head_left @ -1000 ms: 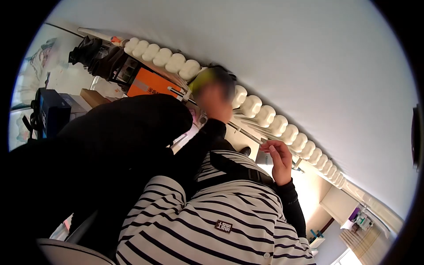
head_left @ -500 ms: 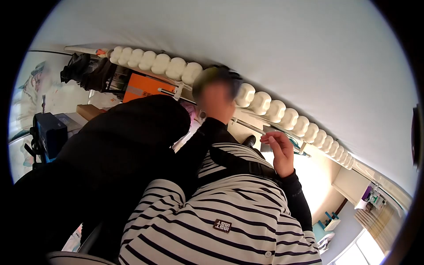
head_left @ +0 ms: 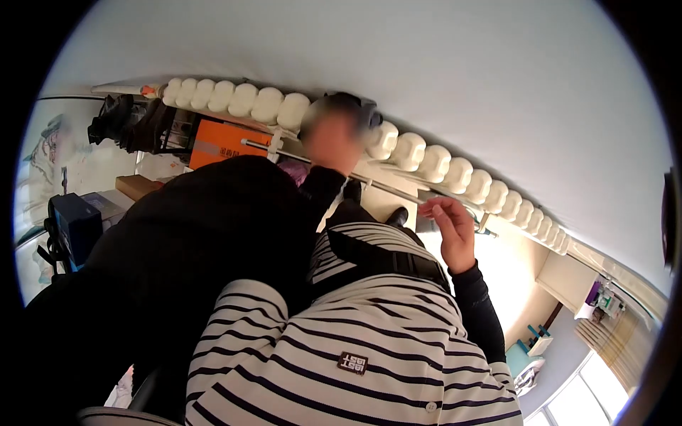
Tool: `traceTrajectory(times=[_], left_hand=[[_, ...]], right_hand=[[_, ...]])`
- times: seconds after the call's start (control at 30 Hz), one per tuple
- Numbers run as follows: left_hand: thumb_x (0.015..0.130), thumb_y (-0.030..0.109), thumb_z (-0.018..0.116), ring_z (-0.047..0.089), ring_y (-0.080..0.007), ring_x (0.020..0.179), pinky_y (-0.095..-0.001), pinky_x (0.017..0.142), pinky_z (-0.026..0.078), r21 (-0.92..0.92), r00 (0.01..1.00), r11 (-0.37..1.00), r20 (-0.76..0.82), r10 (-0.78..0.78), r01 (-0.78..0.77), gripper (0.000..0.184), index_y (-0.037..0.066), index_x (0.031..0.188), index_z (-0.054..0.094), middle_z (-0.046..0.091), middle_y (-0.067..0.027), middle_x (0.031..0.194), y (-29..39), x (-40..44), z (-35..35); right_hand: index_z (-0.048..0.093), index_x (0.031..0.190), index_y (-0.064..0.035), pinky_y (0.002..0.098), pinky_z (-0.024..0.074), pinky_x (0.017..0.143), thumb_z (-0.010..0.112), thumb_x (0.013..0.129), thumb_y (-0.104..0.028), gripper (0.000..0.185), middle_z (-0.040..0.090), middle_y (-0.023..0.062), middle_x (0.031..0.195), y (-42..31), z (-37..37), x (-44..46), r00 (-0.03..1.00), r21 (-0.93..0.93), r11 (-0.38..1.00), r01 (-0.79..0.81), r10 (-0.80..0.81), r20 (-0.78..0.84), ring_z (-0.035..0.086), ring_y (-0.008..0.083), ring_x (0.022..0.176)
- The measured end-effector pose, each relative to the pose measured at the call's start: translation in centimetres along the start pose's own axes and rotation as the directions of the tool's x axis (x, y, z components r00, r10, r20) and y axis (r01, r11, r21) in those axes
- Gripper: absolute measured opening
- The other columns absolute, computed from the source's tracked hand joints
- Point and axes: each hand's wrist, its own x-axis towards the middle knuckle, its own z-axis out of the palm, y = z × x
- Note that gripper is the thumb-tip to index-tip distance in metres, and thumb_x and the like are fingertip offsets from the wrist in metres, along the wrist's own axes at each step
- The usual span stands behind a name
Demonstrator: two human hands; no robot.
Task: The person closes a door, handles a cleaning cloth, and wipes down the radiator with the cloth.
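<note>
The right side of the view shows my right hand (head_left: 452, 226) raised in front of the striped shirt (head_left: 355, 334), fingers loosely bent and thumb a little apart. I see nothing in it. Near its fingertips runs a metal rail (head_left: 391, 189). My left hand (head_left: 334, 153) is up at the end of a black sleeve, in front of the white radiator (head_left: 437, 163). A blur covers its fingers and whatever dark thing is at them, so its grip is hidden. Beside that arm is a large black-clothed form (head_left: 192, 234).
At the left are an orange box (head_left: 217, 142), a dark blue box (head_left: 77, 224), a brown carton (head_left: 136, 187) and dark shoes (head_left: 110, 119). A black shoe (head_left: 398, 216) shows below the rail. A white cabinet (head_left: 566, 278) and a window (head_left: 597, 387) are at the right.
The view has turned slightly, and the radiator and boxes have shifted in it. My left hand sits a little farther left. My right hand is slightly higher, its pose much the same.
</note>
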Motion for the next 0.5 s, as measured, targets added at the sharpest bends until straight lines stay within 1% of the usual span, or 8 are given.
traceTrajectory(times=[0.03,0.13,0.17,0.27,0.3,0.33,0.4,0.5], left_hand=[[0.084,0.021,0.069,0.058,-0.0365,0.104,-0.0496,0.085,0.049,0.017,0.969,0.984,-0.17,0.178,-0.177,0.019,0.009,0.097,0.067,0.062,-0.0146,0.107,0.1,0.1,0.5],[0.08,0.02,0.071,0.06,-0.0344,0.101,-0.046,0.078,0.051,0.339,0.897,0.871,-0.14,0.42,-0.355,0.019,0.009,0.095,0.068,0.062,-0.0143,0.104,1.5,-1.6,0.2],[0.077,0.018,0.073,0.06,-0.0342,0.1,-0.046,0.076,0.052,0.215,0.909,0.913,-0.164,0.384,-0.347,0.026,0.011,0.101,0.069,0.061,-0.0131,0.106,1.4,-2.4,0.2],[0.076,0.019,0.074,0.06,-0.0348,0.099,-0.0468,0.08,0.053,0.187,0.966,0.952,-0.046,0.254,-0.241,0.03,0.011,0.105,0.07,0.061,-0.0121,0.109,0.0,-3.8,-0.5],[0.076,0.019,0.074,0.061,-0.035,0.098,-0.0466,0.082,0.054,0.218,0.984,0.962,-0.022,0.176,-0.167,0.028,0.01,0.102,0.071,0.06,-0.012,0.11,0.7,-3.1,-0.4],[0.073,0.017,0.073,0.061,-0.0352,0.091,-0.0454,0.074,0.053,0.214,0.947,0.947,-0.163,0.278,-0.241,0.021,0.006,0.091,0.069,0.06,-0.0121,0.104,0.7,-2.2,0.7],[0.072,0.015,0.073,0.061,-0.0348,0.09,-0.0456,0.075,0.052,0.308,0.95,0.931,-0.178,0.257,-0.194,0.019,0.006,0.088,0.069,0.059,-0.0123,0.103,1.8,-1.1,2.3],[0.075,0.019,0.074,0.062,-0.035,0.093,-0.0469,0.078,0.054,0.235,0.952,0.945,-0.149,0.268,-0.229,0.023,0.007,0.094,0.07,0.059,-0.0131,0.108,1.3,-2.9,2.5]], right_hand=[[0.062,0.114,0.0041,0.0327,0.0492,0.094,0.054,0.103,-0.013,0.022,0.07,0.0115,0.104,0.3,-0.2,0.0,1.0,0.002,1.0,-0.008,0.008,0.0,0.066,0.0185,0.1],[0.061,0.114,0.0041,0.0295,0.0492,0.093,0.055,0.102,-0.01,0.019,0.07,0.0095,0.104,0.4,-0.2,0.2,1.0,0.051,0.998,-0.022,0.022,0.001,0.065,0.0166,0.101],[0.061,0.114,0.0041,0.0294,0.0493,0.093,0.056,0.102,-0.01,0.02,0.07,0.0097,0.104,0.3,-0.1,0.1,1.0,0.05,0.999,-0.019,0.019,0.002,0.065,0.0166,0.101],[0.061,0.115,0.004,0.0319,0.0494,0.094,0.054,0.103,-0.012,0.021,0.07,0.0106,0.106,-0.4,-0.4,0.1,1.0,-0.003,1.0,-0.008,0.008,0.0,0.065,0.0179,0.102],[0.062,0.115,0.0039,0.0332,0.0493,0.094,0.053,0.103,-0.012,0.022,0.069,0.0111,0.106,-0.4,-0.4,-0.1,1.0,-0.028,1.0,-0.012,0.012,0.002,0.065,0.0186,0.102],[0.062,0.115,0.0037,0.0329,0.0493,0.094,0.054,0.103,-0.013,0.022,0.069,0.0109,0.106,0.0,-0.4,0.0,1.0,0.015,1.0,-0.023,0.023,-0.007,0.065,0.0186,0.101],[0.061,0.114,0.0042,0.0288,0.0502,0.091,0.057,0.102,-0.011,0.02,0.07,0.0096,0.103,0.1,-0.3,0.1,0.999,0.035,0.999,-0.031,0.032,-0.015,0.065,0.016,0.1],[0.061,0.113,0.0042,0.0288,0.0503,0.091,0.058,0.101,-0.011,0.02,0.07,0.009,0.102,0.0,0.0,-0.1,1.0,-0.013,1.0,0.002,-0.002,0.001,0.065,0.0152,0.099]])
